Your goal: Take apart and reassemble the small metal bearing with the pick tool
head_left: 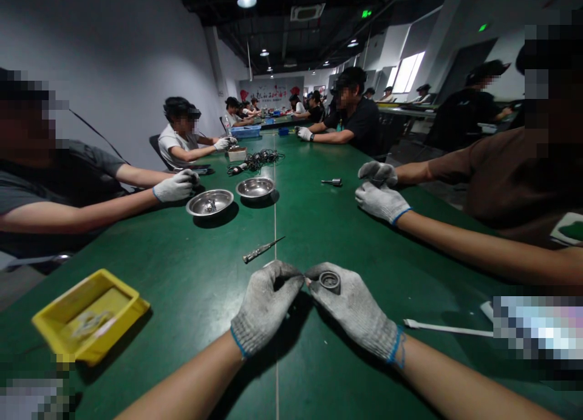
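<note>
Both of my hands wear whitish knitted gloves with blue cuffs and meet above the green table. My right hand (353, 301) is closed around a small dark round part (330, 281), whose hollow, ringed end faces up between thumb and fingers. Thumb and fingers of my left hand (268, 298) are pinched together, their tips meeting those of the right hand. Whatever lies in that pinch is too small to name. Just beyond my left hand, a screwdriver (263, 250) with a clear handle lies on the table, its tip pointing away to the right.
A yellow bin (132, 289) holding small pale pieces stands at left. Two metal bowls (194, 212) (255, 190), tangled black cables (259, 160) and a metal fitting (331, 182) are farther off. Gloved co-workers sit on both sides. A white cable (449, 328) lies at right.
</note>
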The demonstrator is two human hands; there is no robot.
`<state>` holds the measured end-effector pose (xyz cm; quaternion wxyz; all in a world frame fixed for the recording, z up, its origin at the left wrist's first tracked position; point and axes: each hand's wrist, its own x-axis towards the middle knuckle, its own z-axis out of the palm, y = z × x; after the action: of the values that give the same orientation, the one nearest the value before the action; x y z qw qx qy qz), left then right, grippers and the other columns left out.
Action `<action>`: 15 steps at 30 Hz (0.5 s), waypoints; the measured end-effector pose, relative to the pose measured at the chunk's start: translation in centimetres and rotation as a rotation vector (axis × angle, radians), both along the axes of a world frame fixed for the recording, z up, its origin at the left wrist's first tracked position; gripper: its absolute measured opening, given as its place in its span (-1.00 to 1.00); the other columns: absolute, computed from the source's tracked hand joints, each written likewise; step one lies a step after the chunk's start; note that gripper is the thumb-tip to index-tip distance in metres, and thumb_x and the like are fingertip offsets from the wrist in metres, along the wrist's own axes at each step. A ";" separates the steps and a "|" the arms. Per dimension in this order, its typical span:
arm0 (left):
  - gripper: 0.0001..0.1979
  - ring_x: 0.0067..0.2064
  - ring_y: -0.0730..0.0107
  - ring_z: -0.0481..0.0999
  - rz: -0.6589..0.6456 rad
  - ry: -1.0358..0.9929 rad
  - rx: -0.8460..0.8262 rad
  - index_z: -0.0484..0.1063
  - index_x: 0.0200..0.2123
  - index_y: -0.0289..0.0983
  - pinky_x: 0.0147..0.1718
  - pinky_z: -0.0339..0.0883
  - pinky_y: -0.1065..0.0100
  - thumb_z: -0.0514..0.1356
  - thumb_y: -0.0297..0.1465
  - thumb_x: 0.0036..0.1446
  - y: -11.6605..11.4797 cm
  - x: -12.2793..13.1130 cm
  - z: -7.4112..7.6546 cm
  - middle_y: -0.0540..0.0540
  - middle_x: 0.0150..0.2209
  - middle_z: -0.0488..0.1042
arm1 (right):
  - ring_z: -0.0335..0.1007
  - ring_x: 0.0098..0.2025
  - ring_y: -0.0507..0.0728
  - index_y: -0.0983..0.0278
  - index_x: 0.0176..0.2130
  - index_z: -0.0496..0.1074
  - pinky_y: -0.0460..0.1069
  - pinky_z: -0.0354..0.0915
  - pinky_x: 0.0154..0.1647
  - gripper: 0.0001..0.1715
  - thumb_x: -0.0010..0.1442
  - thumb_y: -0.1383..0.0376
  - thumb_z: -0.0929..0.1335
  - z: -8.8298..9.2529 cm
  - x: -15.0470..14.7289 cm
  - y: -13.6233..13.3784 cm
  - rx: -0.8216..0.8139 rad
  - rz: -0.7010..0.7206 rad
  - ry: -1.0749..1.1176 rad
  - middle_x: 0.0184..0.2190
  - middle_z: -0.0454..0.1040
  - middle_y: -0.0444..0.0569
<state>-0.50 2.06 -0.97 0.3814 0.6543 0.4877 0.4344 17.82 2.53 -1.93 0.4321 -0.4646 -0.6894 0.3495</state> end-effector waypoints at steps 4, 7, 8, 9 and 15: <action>-0.85 -0.28 0.28 0.61 -0.002 -0.006 -0.001 0.59 -0.34 -0.28 -0.30 0.48 0.34 0.23 -0.38 0.22 0.1 0.0 -0.1 -0.11 -0.34 0.64 | 0.62 -0.31 0.16 0.23 -0.28 0.59 0.01 0.51 -0.26 -0.77 0.22 0.13 0.41 0.0 0.0 0.0 0.009 0.002 -0.016 -0.33 0.70 0.01; -0.86 -0.28 0.28 0.62 -0.004 -0.004 -0.004 0.59 -0.33 -0.28 -0.29 0.48 0.34 0.24 -0.38 0.22 0.2 -0.1 -0.3 -0.11 -0.34 0.64 | 0.63 -0.30 0.16 0.24 -0.27 0.59 0.01 0.51 -0.25 -0.76 0.24 0.12 0.41 -0.1 0.0 0.0 0.010 0.003 -0.010 -0.32 0.69 0.02; -0.86 -0.27 0.28 0.62 -0.001 0.002 -0.001 0.60 -0.33 -0.28 -0.28 0.48 0.34 0.24 -0.38 0.22 0.2 -0.1 -0.3 -0.11 -0.33 0.65 | 0.63 -0.30 0.16 0.24 -0.27 0.58 0.01 0.51 -0.25 -0.76 0.24 0.12 0.41 -0.2 0.0 0.0 0.006 0.004 -0.007 -0.32 0.69 0.02; -0.85 -0.26 0.28 0.62 0.002 0.009 0.004 0.60 -0.33 -0.28 -0.26 0.48 0.33 0.24 -0.38 0.22 0.2 -0.1 -0.3 -0.12 -0.32 0.65 | 0.63 -0.30 0.16 0.24 -0.27 0.58 0.00 0.50 -0.26 -0.76 0.23 0.12 0.41 -0.2 0.0 0.0 0.001 0.004 -0.003 -0.32 0.69 0.02; -0.85 -0.24 0.28 0.62 -0.001 0.030 0.055 0.60 -0.32 -0.28 -0.22 0.49 0.32 0.21 -0.42 0.23 0.4 -0.1 -0.7 -0.12 -0.30 0.65 | 0.62 -0.32 0.16 0.25 -0.29 0.57 0.00 0.51 -0.27 -0.78 0.21 0.15 0.42 -0.3 -0.1 0.0 -0.012 -0.006 0.010 -0.34 0.69 0.01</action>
<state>-0.59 2.44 -1.69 0.3562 0.6710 0.4810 0.4376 17.68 2.56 -2.21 0.4340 -0.4674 -0.6837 0.3547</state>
